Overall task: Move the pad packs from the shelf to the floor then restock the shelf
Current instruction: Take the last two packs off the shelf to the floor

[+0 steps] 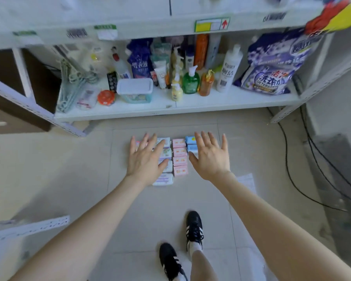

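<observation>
Small pink, white and blue wrapped pad packs (179, 157) are lying in rows on the pale tiled floor (69, 169).
The left hand (145, 159) and right hand (210, 157) are hovering over them, fingers spread and empty, perhaps touching; restocking the white metal shelf (211, 100) is waiting.

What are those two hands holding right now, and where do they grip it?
Nothing is held. The left hand and right hand are both spread open, fingers straight, over the pad packs on the floor; neither grips a pack.
</observation>
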A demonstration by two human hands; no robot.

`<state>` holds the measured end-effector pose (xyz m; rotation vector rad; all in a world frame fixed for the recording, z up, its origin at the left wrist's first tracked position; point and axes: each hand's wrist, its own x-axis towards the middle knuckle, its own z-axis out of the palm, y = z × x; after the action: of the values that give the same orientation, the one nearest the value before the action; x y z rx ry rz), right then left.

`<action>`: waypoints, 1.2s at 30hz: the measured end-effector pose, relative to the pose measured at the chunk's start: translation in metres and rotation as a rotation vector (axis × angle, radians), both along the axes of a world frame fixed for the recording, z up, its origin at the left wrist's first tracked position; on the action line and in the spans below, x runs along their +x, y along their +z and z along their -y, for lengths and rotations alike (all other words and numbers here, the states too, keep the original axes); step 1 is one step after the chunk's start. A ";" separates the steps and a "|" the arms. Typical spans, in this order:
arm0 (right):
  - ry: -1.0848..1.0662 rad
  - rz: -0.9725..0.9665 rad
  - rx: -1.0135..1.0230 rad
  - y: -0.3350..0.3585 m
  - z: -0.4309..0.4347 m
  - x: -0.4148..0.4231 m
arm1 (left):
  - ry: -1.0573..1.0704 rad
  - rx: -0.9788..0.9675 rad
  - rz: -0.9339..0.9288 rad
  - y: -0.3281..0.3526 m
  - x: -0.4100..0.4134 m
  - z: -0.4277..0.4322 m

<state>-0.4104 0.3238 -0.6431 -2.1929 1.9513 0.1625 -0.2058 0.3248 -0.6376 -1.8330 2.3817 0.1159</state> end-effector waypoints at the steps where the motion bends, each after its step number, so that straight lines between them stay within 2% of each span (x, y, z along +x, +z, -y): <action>1: -0.002 0.005 -0.030 0.019 0.002 0.002 | 0.004 -0.028 -0.006 0.019 0.001 0.002; 23: 0.052 0.062 -0.730 0.402 0.031 0.057 | 0.084 -0.660 0.013 0.399 0.057 0.025; 29: 0.058 0.089 -0.848 0.473 0.048 0.067 | 0.063 -0.817 -0.007 0.479 0.070 0.037; 36: 0.070 0.086 -0.922 0.529 0.094 0.071 | 0.052 -0.934 -0.006 0.539 0.076 0.086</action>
<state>-0.3390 0.2295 -0.1138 -2.6811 2.1428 -0.9950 -0.1297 0.2387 -0.0987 -2.1736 2.5946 -1.1654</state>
